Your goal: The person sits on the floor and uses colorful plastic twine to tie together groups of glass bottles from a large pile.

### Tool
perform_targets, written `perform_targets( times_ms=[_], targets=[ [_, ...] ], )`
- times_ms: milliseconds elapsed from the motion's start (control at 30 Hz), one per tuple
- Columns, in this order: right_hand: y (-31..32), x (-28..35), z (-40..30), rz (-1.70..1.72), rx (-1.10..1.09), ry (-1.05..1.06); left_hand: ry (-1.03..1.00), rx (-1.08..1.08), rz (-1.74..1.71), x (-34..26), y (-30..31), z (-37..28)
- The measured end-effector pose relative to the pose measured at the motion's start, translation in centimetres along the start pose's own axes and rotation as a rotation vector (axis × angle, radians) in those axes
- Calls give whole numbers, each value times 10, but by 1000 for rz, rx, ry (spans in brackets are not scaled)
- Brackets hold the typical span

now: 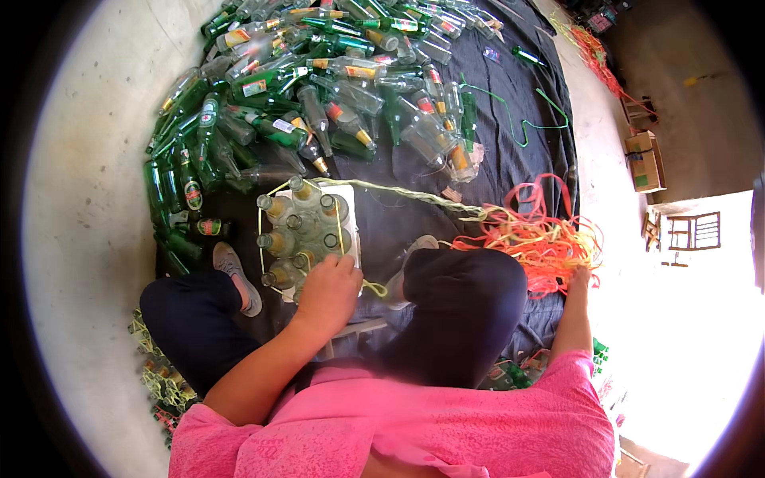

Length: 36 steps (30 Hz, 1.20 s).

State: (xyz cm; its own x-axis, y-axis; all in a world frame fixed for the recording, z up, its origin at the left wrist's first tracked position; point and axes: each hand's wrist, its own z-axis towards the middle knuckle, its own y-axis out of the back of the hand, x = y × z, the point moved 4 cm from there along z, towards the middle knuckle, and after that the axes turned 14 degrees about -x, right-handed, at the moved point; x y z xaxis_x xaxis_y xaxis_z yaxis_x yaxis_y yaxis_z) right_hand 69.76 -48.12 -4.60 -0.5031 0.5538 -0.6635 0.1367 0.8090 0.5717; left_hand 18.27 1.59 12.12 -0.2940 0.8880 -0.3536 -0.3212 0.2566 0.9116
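Note:
Several clear glass bottles (304,218) stand upright in a tight group on a white board (352,206) between my feet. Yellow plastic strapping (261,239) runs around their necks. My left hand (329,287) is closed on the strapping at the near right corner of the group, and a loose end sticks out to its right. Far to the right, my right hand (580,276) touches the near edge of a tangled heap of red and yellow plastic strapping (538,245); its fingers are partly hidden there. A pale yellow length (406,192) runs from the heap to the bottles.
A large pile of green and clear glass bottles (287,89) lies beyond and to the left on a dark cloth (418,221). Green strapping (508,113) lies at the upper right. Bundled bottles (164,382) stand behind my left knee. A cardboard box (645,161) is farther right.

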Motion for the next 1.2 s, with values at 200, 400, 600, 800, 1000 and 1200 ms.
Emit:
perform_targets(
  times_ms=[200,400,600,800,1000,1200],
  targets=[
    [-77,12,-30,38,-45,-13,-5,-44,0,0,-3,-3],
    [-17,221,-94,500,-285,265,-3,-93,16,1,-1,-6],
    [75,165,-127,1259,-421,-1,-36,-156,6,0,-8,-11],
    [299,63,-238,2212,-903,-268,-58,-254,38,-4,-6,-15],
    [398,232,-343,2029,-419,383,-52,-295,42,2,-14,-19],
    [324,382,-349,1811,-387,601,-41,-304,19,9,-19,-22]
  ],
)
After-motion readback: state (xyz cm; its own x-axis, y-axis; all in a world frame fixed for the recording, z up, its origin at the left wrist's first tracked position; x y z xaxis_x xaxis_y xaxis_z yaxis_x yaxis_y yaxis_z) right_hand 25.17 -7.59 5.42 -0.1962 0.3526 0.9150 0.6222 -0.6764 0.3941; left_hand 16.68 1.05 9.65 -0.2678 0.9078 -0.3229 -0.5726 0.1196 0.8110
